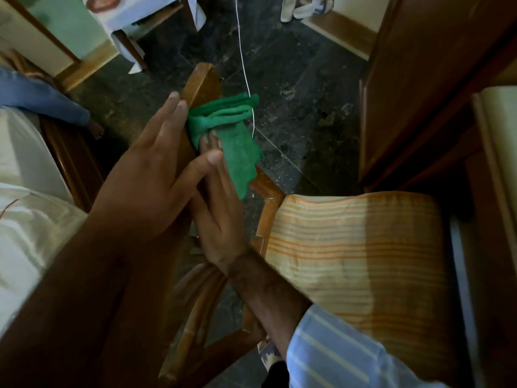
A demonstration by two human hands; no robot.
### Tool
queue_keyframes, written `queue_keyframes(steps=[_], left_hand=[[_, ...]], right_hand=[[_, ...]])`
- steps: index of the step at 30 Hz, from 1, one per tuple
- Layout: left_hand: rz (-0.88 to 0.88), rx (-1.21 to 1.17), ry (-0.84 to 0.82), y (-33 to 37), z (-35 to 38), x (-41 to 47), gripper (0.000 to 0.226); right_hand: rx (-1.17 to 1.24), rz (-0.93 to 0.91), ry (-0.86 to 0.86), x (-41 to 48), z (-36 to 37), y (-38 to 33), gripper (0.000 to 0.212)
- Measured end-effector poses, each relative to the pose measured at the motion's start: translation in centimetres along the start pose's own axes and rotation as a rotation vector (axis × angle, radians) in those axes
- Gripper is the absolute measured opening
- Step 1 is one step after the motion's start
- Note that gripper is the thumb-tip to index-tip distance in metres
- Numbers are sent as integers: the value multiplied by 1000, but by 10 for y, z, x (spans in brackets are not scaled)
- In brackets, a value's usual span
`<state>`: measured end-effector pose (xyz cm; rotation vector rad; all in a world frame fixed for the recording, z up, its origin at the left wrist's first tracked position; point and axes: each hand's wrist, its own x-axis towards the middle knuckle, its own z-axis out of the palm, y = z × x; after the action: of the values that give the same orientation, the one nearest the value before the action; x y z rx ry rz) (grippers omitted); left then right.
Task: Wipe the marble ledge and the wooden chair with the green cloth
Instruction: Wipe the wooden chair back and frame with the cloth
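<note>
The wooden chair [202, 82] lies tilted below me, its back rail running from upper centre down toward the striped orange seat cushion [352, 247]. A folded green cloth [232, 130] is draped over the rail. My right hand [221, 203] presses flat on the cloth's lower part, fingers stretched along the rail. From the left side my left hand [156, 163] rests against the same rail, fingers straight, the thumb lying across my right hand's fingers. The marble ledge is not in view.
Dark stone floor [307, 107] lies under the chair. A brown wooden cabinet [433, 79] stands at right. A white-draped table [156, 12] is at the top left, white shoes [302, 9] at the top. Another person's blue sleeve and foot [96, 130] show at left. A thin white string [242, 51] hangs down.
</note>
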<state>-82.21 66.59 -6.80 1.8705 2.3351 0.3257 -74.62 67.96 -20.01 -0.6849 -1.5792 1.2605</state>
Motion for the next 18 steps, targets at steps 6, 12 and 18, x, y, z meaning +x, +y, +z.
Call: queue_keyframes(steps=[6,12,18], left_hand=[[-61,150,271,22,1,20,38],[-24,130,339,29,-3,19,24],[26,68,323,45,-3,6,20]], right_hand=[[-36,62,-69,2,-15,-2,63],[69,144,-92,9,-35,0,60],[464,641,277,20,-48,-22,60]])
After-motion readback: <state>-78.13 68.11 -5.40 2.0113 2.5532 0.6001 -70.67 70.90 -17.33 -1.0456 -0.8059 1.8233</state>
